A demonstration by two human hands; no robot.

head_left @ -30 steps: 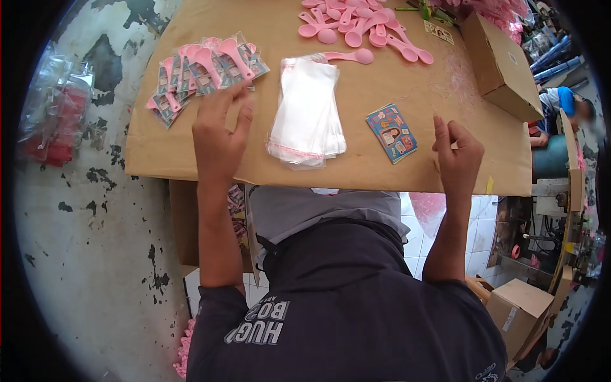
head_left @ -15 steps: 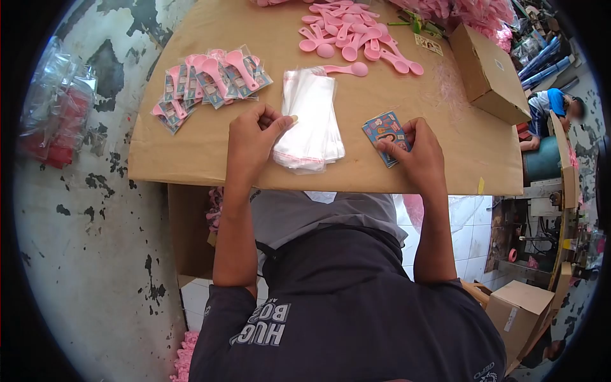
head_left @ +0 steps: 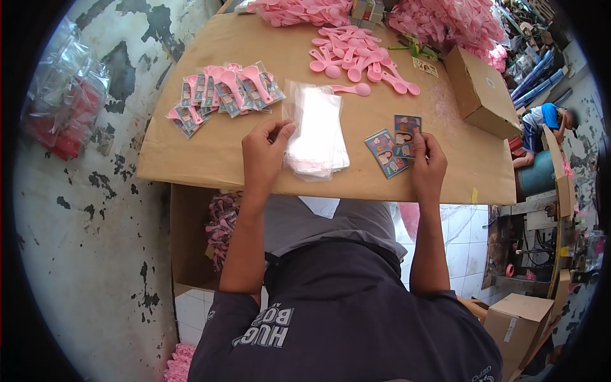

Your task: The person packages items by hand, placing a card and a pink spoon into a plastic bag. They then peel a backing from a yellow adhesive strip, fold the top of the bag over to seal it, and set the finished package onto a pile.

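My left hand (head_left: 266, 153) has its thumb and fingers pinched at the left edge of a clear plastic bag (head_left: 293, 105), on top of a stack of clear bags (head_left: 321, 130). In my right hand (head_left: 430, 162), thumb and fingers grip a small printed card (head_left: 405, 127). Just left of that card, more printed cards (head_left: 384, 159) lie on the brown-covered table (head_left: 254, 181). A single pink measuring spoon (head_left: 358, 90) lies beyond the bags. To the left are several bagged pink spoons with cards (head_left: 229, 92).
Loose pink spoons (head_left: 356, 51) lie in a pile at the far side. A cardboard box (head_left: 480, 92) stands at the table's right edge, with bagged pink spoons (head_left: 439, 28) behind. A peeling wall (head_left: 95, 223) is at left; another person (head_left: 541, 121) sits at far right.
My right hand has taken one card off the small pile and moved it up and right. My left hand has drawn an edge of the top bag a little away from the stack.
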